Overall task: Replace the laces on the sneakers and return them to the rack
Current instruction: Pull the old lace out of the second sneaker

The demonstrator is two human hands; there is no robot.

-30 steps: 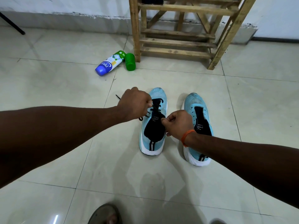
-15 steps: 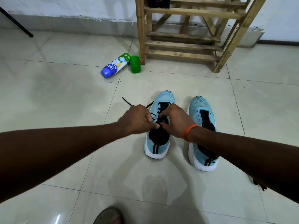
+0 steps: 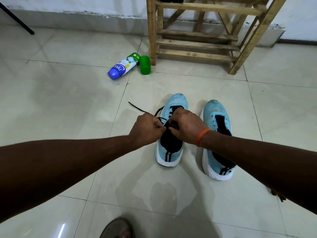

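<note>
Pale glossy floor tiles point(image 3: 51, 103) carry everything in view. Far left, a dark slanted leg point(image 3: 17, 19) of something unseen, well clear of the work. Further right, a spray can point(image 3: 122, 67) with a blue end lies on its side, its green cap point(image 3: 145, 65) loose beside it and just next to the left post of the wooden shoe rack point(image 3: 197, 42) by the wall; the rack's lower slats look bare. In the centre, the left hand point(image 3: 146, 130) and right hand point(image 3: 187, 127) meet over the tongue of the left-side sneaker point(image 3: 169, 148), both pinched shut on the black lace point(image 3: 139, 109), whose free end trails onto the tile to the left. Lace crossings show near the toe; the upper eyelets are hidden by the hands, so I cannot tell how far up the lacing goes. Judgement: first shoe mid-lacing. The right-side sneaker point(image 3: 217, 117) stands just beside it with eyelets empty, no lace. A dark strand point(image 3: 277, 194) at the right forearm's edge may be the second lace; unclear. Remaining: finish this shoe, lace the other, rack both. Path to the rack looks open; can and cap sit off to its left. A sandalled foot point(image 3: 116, 229) shows at the bottom edge.
</note>
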